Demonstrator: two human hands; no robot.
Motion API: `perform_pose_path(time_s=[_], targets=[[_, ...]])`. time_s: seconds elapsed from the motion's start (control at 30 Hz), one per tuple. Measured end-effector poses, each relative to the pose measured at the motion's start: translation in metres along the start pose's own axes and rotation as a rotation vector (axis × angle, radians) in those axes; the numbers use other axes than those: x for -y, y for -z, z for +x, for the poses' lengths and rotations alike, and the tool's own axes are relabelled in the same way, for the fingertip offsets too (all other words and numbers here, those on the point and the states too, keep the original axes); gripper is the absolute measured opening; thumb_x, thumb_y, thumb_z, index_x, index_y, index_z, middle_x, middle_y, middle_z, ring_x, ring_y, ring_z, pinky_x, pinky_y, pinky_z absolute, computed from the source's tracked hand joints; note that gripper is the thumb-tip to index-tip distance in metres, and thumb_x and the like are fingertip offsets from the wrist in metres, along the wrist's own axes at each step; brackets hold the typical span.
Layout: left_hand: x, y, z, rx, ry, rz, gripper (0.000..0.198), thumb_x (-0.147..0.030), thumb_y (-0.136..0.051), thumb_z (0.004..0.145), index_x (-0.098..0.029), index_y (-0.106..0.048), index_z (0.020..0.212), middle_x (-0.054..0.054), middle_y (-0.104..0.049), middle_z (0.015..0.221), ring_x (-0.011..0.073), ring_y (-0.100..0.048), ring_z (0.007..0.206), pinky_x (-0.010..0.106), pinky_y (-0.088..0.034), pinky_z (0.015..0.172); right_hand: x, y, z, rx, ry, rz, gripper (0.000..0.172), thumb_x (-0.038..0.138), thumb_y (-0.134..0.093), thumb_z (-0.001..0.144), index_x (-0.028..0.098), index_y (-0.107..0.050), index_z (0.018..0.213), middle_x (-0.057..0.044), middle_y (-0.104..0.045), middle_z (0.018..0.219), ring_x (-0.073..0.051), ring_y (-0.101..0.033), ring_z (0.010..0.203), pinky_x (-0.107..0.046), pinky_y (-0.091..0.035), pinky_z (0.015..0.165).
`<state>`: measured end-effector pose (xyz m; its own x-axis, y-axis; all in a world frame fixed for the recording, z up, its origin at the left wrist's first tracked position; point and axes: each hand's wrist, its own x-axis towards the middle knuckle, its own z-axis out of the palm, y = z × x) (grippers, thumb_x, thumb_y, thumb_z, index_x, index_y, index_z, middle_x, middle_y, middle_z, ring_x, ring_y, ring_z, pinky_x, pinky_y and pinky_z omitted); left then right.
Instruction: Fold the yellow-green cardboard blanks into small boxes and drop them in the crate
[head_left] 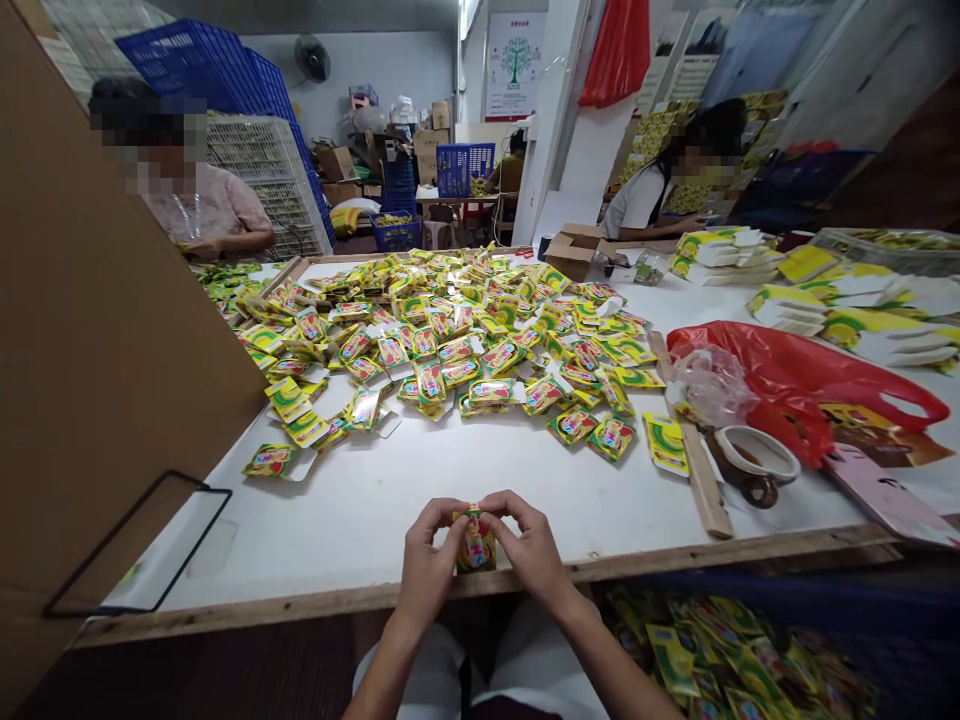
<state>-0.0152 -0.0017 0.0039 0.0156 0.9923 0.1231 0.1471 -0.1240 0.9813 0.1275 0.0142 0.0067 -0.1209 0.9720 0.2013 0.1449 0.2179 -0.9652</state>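
Note:
Both hands pinch one small yellow-green packet (475, 545) at the near edge of the white table (450, 470). My left hand (429, 560) grips its left side with fingers curled. My right hand (527, 545) grips the right side the same way, thumbs meeting at the packet's top. A wide heap of similar packets (450, 335) covers the middle of the table beyond my hands.
A brown cardboard wall (90, 350) stands at the left. A red plastic bag (810, 385), a tape roll (757, 455) and a wooden strip (694, 450) lie at the right, with stacked cards (855, 300) behind. A bin of packets (735, 655) sits below right. Two people sit across the table.

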Motion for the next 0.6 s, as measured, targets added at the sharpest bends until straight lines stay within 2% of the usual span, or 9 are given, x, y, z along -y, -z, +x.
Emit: perform_pose_path(time_s=[0.07,0.13,0.2,0.3,0.37,0.4,0.47,0.53,0.6], targets=[[0.002,0.004,0.002,0.002,0.012,0.010,0.021,-0.031,-0.054,0.086,-0.018,-0.059,0.102,0.006,-0.064,0.095,0.0171,-0.060,0.088,0.029,-0.047,0.079,0.004,0.007,-0.001,-0.038,0.010,-0.044,0.014,0.028,-0.054,0.084,0.018,-0.064,0.083,-0.005,-0.066,0.083,-0.020,-0.061,0.083,-0.029,-0.048,0.076],[0.005,0.017,0.009,-0.068,-0.007,0.065,0.029,-0.032,-0.053,0.086,-0.020,-0.053,0.112,0.006,-0.062,0.100,0.0168,-0.060,0.088,0.030,-0.048,0.080,0.015,0.033,-0.006,-0.116,0.008,-0.155,0.018,0.032,-0.051,0.086,0.019,-0.063,0.083,-0.005,-0.066,0.083,-0.020,-0.061,0.082,-0.028,-0.048,0.075],[0.010,0.040,0.023,-0.217,-0.036,0.176,0.033,-0.034,-0.053,0.085,-0.020,-0.050,0.115,0.008,-0.060,0.105,0.0173,-0.060,0.089,0.031,-0.048,0.078,0.027,0.080,-0.016,-0.176,-0.030,-0.331,0.023,0.038,-0.049,0.086,0.021,-0.063,0.083,-0.005,-0.066,0.083,-0.020,-0.061,0.080,-0.028,-0.049,0.072],[0.015,0.081,0.060,-0.490,-0.053,0.462,0.043,-0.037,-0.055,0.082,-0.017,-0.045,0.119,0.012,-0.055,0.113,0.0214,-0.057,0.094,0.035,-0.048,0.078,0.038,0.162,-0.035,-0.053,-0.094,-0.621,0.024,0.046,-0.058,0.077,0.023,-0.066,0.080,-0.005,-0.067,0.086,-0.023,-0.063,0.082,-0.028,-0.050,0.073],[0.018,0.102,0.090,-0.586,-0.040,0.736,0.056,-0.038,-0.058,0.080,-0.013,-0.038,0.125,0.016,-0.053,0.118,0.0270,-0.052,0.107,0.040,-0.043,0.089,0.041,0.195,-0.046,-0.022,-0.091,-0.726,0.026,0.048,-0.060,0.072,0.024,-0.067,0.078,-0.007,-0.068,0.089,-0.025,-0.064,0.086,-0.031,-0.050,0.077],[0.019,0.109,0.105,-0.590,-0.008,0.878,0.060,-0.040,-0.056,0.080,-0.011,-0.036,0.128,0.019,-0.051,0.122,0.0302,-0.047,0.114,0.043,-0.039,0.093,0.041,0.200,-0.049,-0.013,-0.101,-0.747,0.026,0.049,-0.060,0.072,0.024,-0.068,0.079,-0.007,-0.068,0.090,-0.026,-0.064,0.088,-0.032,-0.050,0.079],[0.019,0.115,0.131,-0.556,0.058,1.024,0.067,-0.041,-0.057,0.079,-0.008,-0.032,0.131,0.023,-0.050,0.123,0.0362,-0.044,0.116,0.050,-0.036,0.093,0.042,0.185,-0.050,0.020,-0.148,-0.730,0.028,0.048,-0.056,0.075,0.024,-0.067,0.081,-0.008,-0.068,0.091,-0.026,-0.064,0.089,-0.034,-0.050,0.080],[0.018,0.115,0.144,-0.520,0.082,1.055,0.066,-0.035,-0.059,0.076,-0.007,-0.034,0.130,0.023,-0.056,0.115,0.0391,-0.046,0.112,0.053,-0.034,0.091,0.042,0.149,-0.047,0.100,-0.193,-0.646,0.028,0.046,-0.051,0.081,0.023,-0.065,0.085,-0.008,-0.068,0.090,-0.025,-0.063,0.089,-0.033,-0.050,0.079],[0.016,0.108,0.140,-0.501,0.081,1.061,0.061,-0.029,-0.060,0.074,-0.007,-0.038,0.127,0.022,-0.059,0.110,0.0391,-0.049,0.109,0.054,-0.033,0.090,0.042,0.106,-0.042,0.188,-0.197,-0.512,0.026,0.041,-0.046,0.086,0.022,-0.063,0.089,-0.008,-0.066,0.093,-0.023,-0.061,0.092,-0.032,-0.050,0.081]])
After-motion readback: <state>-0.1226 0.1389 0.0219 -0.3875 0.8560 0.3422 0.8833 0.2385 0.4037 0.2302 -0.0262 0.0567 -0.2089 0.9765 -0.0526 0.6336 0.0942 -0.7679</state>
